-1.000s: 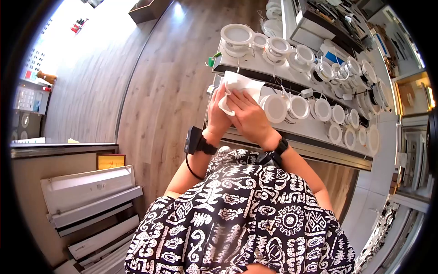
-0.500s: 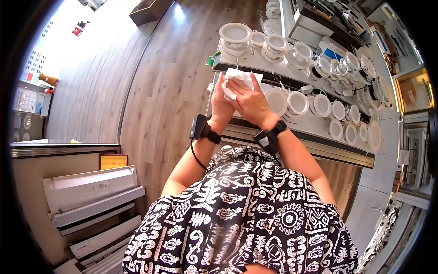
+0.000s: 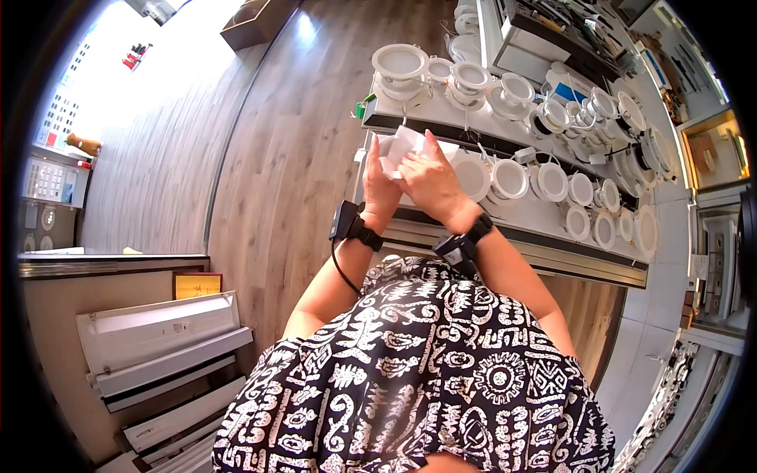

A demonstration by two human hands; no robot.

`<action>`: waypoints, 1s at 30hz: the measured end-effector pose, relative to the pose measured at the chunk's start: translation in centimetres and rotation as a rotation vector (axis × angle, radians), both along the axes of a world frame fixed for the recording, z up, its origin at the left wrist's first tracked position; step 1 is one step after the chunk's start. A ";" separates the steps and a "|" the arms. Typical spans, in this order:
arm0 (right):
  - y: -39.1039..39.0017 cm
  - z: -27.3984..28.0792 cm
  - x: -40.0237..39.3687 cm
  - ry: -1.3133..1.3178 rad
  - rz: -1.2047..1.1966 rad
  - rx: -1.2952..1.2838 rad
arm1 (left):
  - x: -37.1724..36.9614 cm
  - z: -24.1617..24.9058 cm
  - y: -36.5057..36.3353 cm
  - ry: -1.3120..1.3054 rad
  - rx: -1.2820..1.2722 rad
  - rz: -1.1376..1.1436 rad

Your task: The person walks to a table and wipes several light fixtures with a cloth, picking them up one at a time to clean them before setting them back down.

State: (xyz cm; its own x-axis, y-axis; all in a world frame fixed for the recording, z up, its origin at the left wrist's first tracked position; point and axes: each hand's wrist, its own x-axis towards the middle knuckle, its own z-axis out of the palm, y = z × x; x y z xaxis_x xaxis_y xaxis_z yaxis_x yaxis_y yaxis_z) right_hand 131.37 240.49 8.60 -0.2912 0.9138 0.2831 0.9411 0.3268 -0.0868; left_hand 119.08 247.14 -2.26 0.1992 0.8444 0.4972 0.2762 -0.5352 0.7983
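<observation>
A crumpled white tissue [image 3: 404, 144] is held between my two hands, over the near end of the display stand. My left hand [image 3: 380, 188] supports it from the left with the thumb up; its other fingers are mostly hidden behind the tissue. From the right, my right hand [image 3: 432, 183] presses curled fingers into the tissue, its thumb or index finger pointing up. The hands nearly meet at the palms. Just right of them, a round white downlight [image 3: 471, 176] rests on the stand's lower step.
Several more round downlights [image 3: 509, 179] line the stepped display stand [image 3: 536, 236] to the right. A large downlight [image 3: 400, 61] stands on the upper step's end. Long white light fittings [image 3: 162, 331] lean at lower left. Wooden floor [image 3: 268, 158] stretches left.
My right fingers have curled inward from lying flat across the tissue. The tissue is more bunched and raised, and both hands have shifted slightly.
</observation>
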 end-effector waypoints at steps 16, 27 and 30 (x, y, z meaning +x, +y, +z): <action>-5.8 5.0 13.2 2.003 -0.533 0.689 | -0.2 -1.6 -1.5 0.009 -0.228 0.019; -10.2 1.6 14.2 2.138 -0.561 0.596 | 0.2 -1.3 -1.2 0.022 -0.199 -0.040; -11.3 2.1 14.7 2.075 -0.585 0.640 | -0.2 -1.3 -1.4 0.083 -0.141 0.008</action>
State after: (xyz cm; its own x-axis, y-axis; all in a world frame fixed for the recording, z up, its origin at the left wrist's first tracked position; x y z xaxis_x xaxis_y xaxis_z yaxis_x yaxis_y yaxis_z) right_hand 146.12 229.22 10.67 0.8893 0.4539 -0.0561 -0.3120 0.5123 -0.8001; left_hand 118.87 245.72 -3.52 0.2279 0.9064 0.3556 0.3476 -0.4169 0.8399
